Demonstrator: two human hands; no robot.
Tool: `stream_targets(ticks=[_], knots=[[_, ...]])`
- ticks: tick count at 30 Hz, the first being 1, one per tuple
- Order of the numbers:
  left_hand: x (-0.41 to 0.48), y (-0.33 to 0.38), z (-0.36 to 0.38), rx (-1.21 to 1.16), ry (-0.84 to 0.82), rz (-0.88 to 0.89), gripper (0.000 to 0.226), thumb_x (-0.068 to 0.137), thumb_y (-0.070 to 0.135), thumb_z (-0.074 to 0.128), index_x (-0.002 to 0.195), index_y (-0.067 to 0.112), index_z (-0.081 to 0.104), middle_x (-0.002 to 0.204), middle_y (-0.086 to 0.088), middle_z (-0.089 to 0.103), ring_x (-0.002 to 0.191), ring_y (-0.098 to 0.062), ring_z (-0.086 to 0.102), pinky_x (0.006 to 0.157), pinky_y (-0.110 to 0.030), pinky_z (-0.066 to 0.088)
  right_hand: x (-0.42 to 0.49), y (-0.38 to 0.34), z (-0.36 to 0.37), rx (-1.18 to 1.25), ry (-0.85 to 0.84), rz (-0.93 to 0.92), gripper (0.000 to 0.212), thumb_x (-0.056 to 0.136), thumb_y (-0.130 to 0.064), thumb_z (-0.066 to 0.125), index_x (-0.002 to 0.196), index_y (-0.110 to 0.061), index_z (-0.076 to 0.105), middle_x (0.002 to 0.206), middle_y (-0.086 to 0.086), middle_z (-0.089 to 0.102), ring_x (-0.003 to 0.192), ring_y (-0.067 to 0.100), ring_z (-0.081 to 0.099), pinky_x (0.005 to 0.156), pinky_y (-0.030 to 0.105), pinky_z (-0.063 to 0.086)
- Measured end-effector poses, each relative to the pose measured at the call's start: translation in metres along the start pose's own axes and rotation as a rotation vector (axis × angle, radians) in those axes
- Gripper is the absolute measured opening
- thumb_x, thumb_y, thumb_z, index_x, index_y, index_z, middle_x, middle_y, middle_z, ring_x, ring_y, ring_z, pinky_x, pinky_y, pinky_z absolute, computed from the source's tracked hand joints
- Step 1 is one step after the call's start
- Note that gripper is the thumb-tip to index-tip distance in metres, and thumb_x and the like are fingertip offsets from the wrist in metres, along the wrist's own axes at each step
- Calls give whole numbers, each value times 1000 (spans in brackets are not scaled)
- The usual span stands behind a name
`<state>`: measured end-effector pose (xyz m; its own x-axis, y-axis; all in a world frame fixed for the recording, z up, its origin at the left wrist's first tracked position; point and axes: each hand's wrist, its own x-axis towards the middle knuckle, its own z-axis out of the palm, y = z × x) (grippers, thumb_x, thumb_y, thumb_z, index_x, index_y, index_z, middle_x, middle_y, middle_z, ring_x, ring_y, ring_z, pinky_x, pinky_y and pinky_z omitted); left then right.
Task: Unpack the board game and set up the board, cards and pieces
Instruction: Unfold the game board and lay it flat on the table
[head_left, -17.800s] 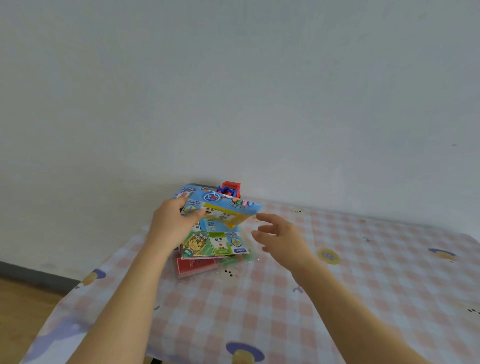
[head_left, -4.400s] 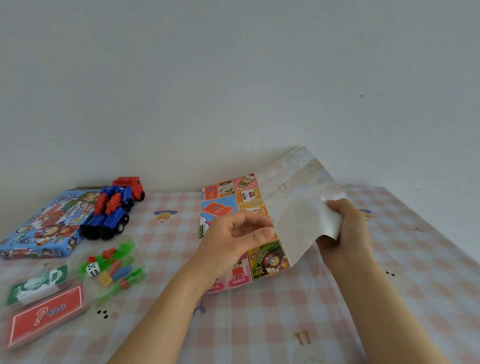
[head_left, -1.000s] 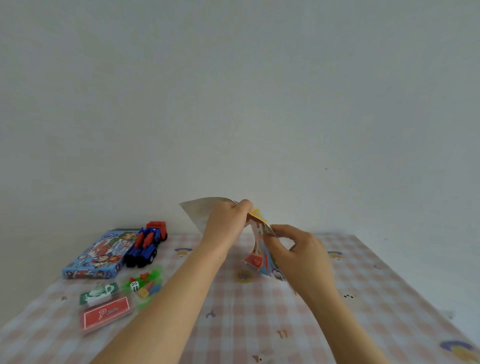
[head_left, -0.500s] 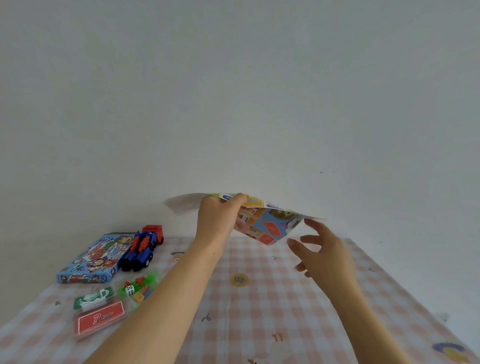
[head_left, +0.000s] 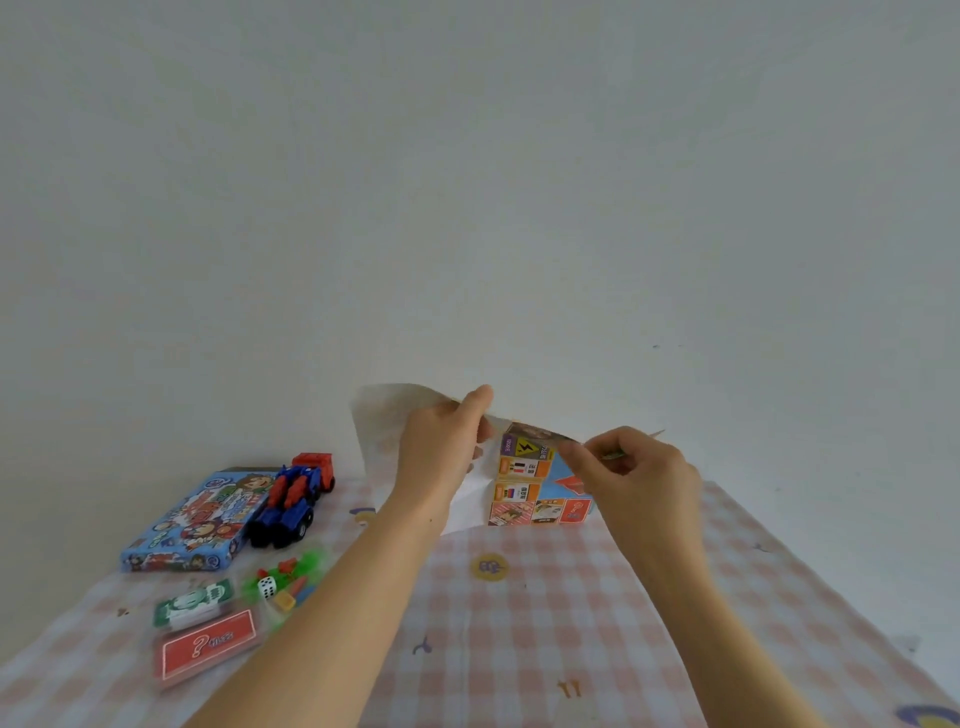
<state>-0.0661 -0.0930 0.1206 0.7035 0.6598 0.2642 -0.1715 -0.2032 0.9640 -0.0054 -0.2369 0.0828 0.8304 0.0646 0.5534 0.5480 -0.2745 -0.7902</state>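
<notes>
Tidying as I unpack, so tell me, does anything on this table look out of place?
Only the blue and red toy truck, parked against the game box: it looks like a stray toy, not a game piece. Nothing looks spilled or damaged.

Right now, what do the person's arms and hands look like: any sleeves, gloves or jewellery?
The left hand and right hand are bare: no gloves, no rings or watch visible. The left forearm and right forearm are uncovered as well, no sleeve in view.
</notes>
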Motion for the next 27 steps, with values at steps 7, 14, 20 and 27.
stream_targets(ticks=[7, 14, 20, 27], knots=[[1, 5, 3, -47, 34, 19, 28, 84, 17, 59, 58, 8, 63, 59, 0, 57, 53, -5, 45, 57, -18, 40, 1, -11, 5, -159, 24, 20, 70, 62, -76, 58, 116, -35, 43, 79, -10, 60, 79, 13, 60, 66, 35, 51], [-4, 13, 7, -120, -6, -38, 16, 85, 12, 59, 75, 0, 64, 57, 4, 54, 34, 3, 46, 33, -9, 34, 0, -19, 11, -174, 4, -11, 82, 63, -70, 66, 132, -39, 36, 103, -12, 54, 90, 9, 54, 61, 26, 38], [-8, 8, 7, -81, -40, 4, 23, 86, 10, 57, 66, 0, 62, 38, 12, 49, 35, 5, 47, 33, -5, 30, 1, -17, 17, -156, 51, 24, 60, 66, -68, 64, 114, -33, 52, 103, -11, 54, 88, 6, 53, 66, 28, 43], [-8, 1, 7, -91, -32, -39, 37, 82, 10, 58, 45, 13, 54, 42, 12, 53, 42, 4, 49, 47, -10, 40, -1, -13, 25, -78, 82, 74, 24, 74, -48, 68, 82, -28, 57, 93, -11, 54, 71, 3, 54, 60, 28, 40]])
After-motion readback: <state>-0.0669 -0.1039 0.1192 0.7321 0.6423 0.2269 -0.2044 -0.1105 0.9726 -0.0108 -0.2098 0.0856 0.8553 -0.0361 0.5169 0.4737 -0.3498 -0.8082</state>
